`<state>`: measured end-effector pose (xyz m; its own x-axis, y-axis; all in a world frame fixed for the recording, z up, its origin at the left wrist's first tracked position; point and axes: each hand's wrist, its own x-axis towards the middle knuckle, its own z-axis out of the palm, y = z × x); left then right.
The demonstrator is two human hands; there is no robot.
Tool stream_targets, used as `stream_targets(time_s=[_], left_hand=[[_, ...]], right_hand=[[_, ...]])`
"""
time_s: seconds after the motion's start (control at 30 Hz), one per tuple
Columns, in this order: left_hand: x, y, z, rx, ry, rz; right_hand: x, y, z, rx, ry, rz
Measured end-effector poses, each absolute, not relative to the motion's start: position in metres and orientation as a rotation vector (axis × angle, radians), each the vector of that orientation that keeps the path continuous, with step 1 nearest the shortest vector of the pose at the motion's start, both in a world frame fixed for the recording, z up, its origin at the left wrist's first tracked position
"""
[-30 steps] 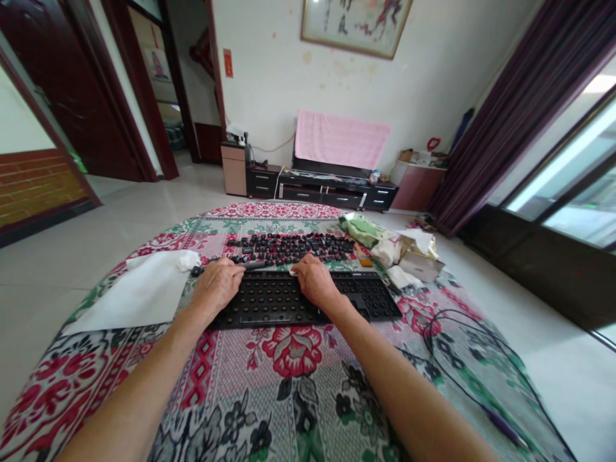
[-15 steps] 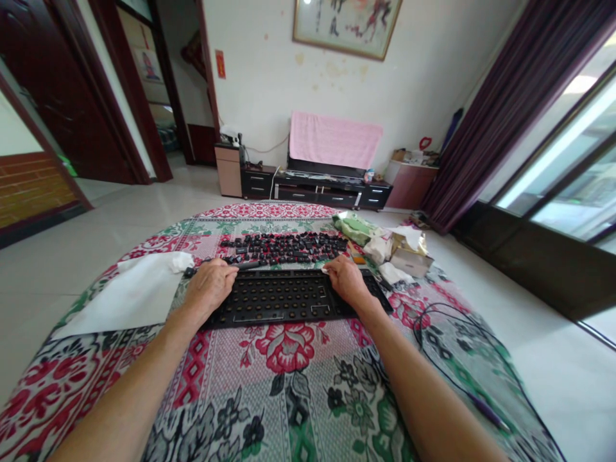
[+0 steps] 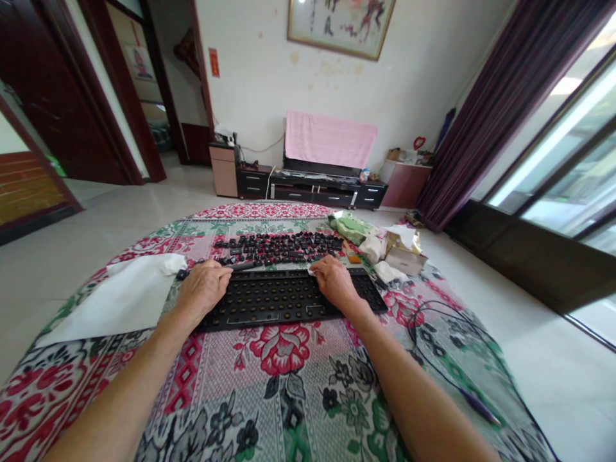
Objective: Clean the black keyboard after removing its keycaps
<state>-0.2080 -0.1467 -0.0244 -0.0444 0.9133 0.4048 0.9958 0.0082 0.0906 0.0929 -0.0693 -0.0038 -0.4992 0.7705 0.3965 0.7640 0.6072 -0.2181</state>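
A black keyboard frame with its keycaps taken off lies across a flowered tablecloth. My left hand rests curled on the frame's left end, fingers closed, nothing visible in them. My right hand presses on the frame's upper right part and pinches a small white wipe under its fingertips. Behind the frame lies a row of several loose black keycaps.
A white paper sheet with a crumpled tissue lies left of the keyboard. Green and tan packets and a tissue box sit at the right. A black cable loops along the right edge. A TV cabinet stands against the far wall.
My right hand slid right along the frame's top edge with the wipe, then came back a little to the left. The left hand stayed on the left end.
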Motion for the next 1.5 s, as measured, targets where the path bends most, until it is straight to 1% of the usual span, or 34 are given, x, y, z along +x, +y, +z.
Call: stream_targets(time_s=[0.2, 0.4, 0.53, 0.7, 0.83, 1.03, 1.23, 1.4, 1.5], left_hand=[[-0.207, -0.147, -0.023, -2.001, -2.056, -0.584], [-0.205, -0.149, -0.02, -1.983, -2.051, -0.502], [-0.203, -0.15, -0.017, -1.992, -2.048, -0.508], [-0.202, -0.151, -0.017, -1.98, -2.052, -0.514], [-0.202, -0.151, -0.017, -1.965, -2.059, -0.489], [-0.204, -0.15, -0.019, -1.974, -2.046, -0.491], [-0.206, -0.15, -0.018, -2.014, -2.039, -0.51], [-0.204, -0.15, -0.017, -2.016, -2.064, -0.536], [-0.205, -0.151, -0.015, -2.016, -2.111, -0.531]], right_hand=[[0.108, -0.063, -0.007, -1.367, -2.334, -0.015], [0.137, -0.053, -0.002, -1.622, -2.238, -0.048], [0.15, -0.051, 0.004, -1.826, -2.137, -0.012], [0.161, -0.05, 0.006, -1.952, -2.041, -0.056], [0.155, -0.054, 0.008, -1.897, -2.082, -0.074], [0.13, -0.065, 0.015, -1.692, -2.306, 0.118], [0.122, -0.069, 0.01, -1.402, -2.411, 0.064], [0.126, -0.073, 0.022, -1.442, -2.505, 0.244], [0.124, -0.073, 0.025, -1.438, -2.489, 0.233]])
